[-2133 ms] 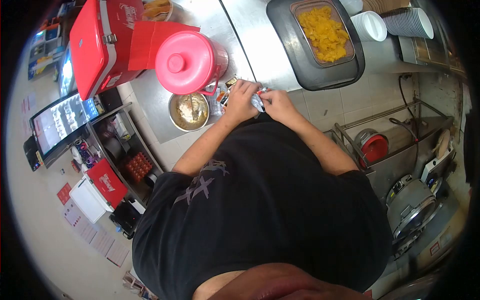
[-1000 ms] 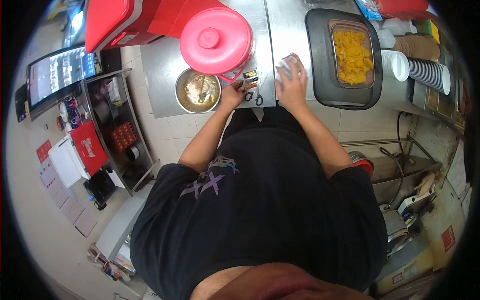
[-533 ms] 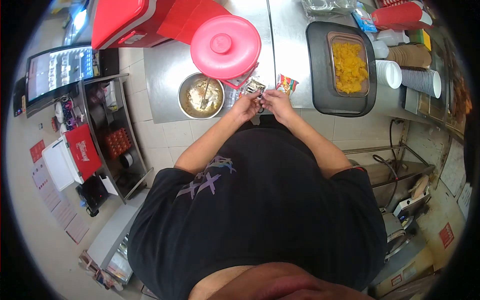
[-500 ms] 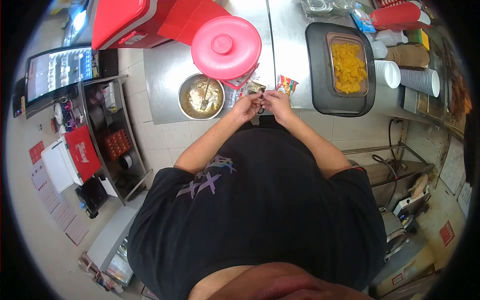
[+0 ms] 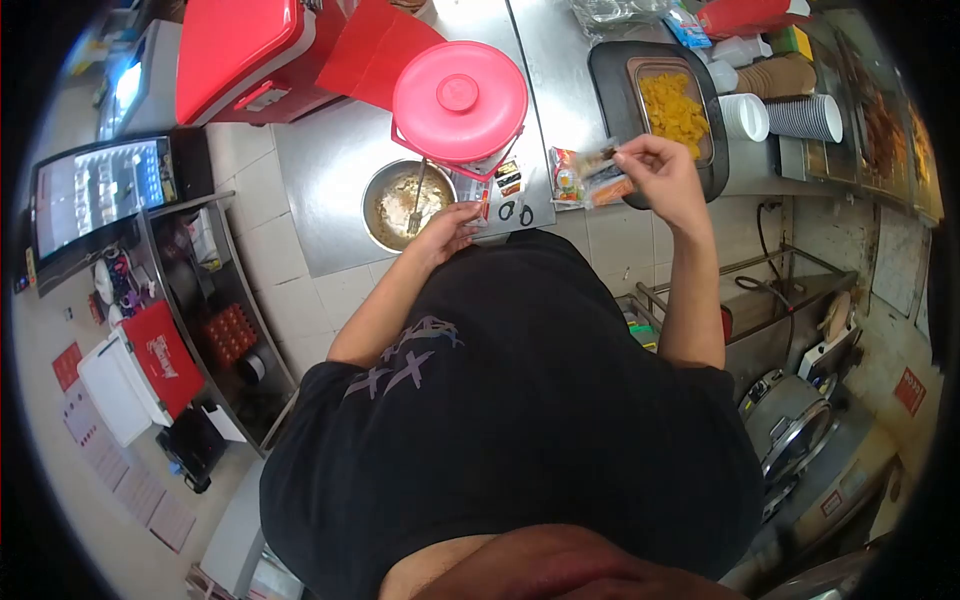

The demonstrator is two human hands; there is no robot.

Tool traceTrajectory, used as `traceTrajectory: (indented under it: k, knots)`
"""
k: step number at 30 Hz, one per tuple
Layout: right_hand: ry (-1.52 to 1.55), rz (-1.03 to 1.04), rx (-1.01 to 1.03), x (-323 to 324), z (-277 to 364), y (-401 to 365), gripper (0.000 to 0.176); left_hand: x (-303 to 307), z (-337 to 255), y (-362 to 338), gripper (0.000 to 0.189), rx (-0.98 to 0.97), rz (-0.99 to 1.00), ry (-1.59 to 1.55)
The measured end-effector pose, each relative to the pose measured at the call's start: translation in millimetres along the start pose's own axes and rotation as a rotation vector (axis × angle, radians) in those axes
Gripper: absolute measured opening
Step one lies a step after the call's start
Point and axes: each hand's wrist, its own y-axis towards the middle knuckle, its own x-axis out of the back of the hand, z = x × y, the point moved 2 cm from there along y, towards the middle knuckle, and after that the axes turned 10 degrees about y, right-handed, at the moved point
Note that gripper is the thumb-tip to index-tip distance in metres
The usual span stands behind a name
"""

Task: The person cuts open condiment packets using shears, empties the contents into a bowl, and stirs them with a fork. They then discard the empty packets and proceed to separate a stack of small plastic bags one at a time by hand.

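Beside the metal bowl (image 5: 385, 225), my left hand (image 5: 447, 234) is at the counter's near edge. Its fingers are curled, and what they hold, if anything, is too small to tell. My right hand (image 5: 665, 180) pinches a small clear packet (image 5: 603, 178) with dark and orange parts, over the counter left of the black tray (image 5: 607, 90). A fork (image 5: 415, 222) rests in the white mixture in the bowl. Behind the bowl stands a pink lidded tub (image 5: 490, 95). Small black-and-white sachets (image 5: 509, 178) and two dark green loops (image 5: 526, 214) lie on the counter.
A colourful packet (image 5: 563, 175) lies near my right hand's packet. Yellow food (image 5: 675, 110) fills a container on the black tray. Stacked cups (image 5: 745, 117) stand at the right. A red cooler box (image 5: 240, 60) is at the back left.
My hands have come apart. The right one has moved right with the packet, and the left one has moved left towards the bowl. The green loops and sachets now show on the counter.
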Motion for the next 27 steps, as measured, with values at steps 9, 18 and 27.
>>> traceTrajectory:
  k: [9, 18, 27]
  knots:
    - [0.614, 0.328, 0.079, -56, 30, -27, 0.009, 28, -18, -37, 0.025, -0.137, -0.047, -0.117]
    - [0.259, 0.322, -0.103, -112, 62, -14, 0.012, -37, -119, -155, 0.038, -0.896, -0.025, 0.351]
    - [0.09, 0.27, 0.104, -163, 58, 8, 0.016, -62, -156, -190, 0.02, -0.945, -0.261, 0.253]
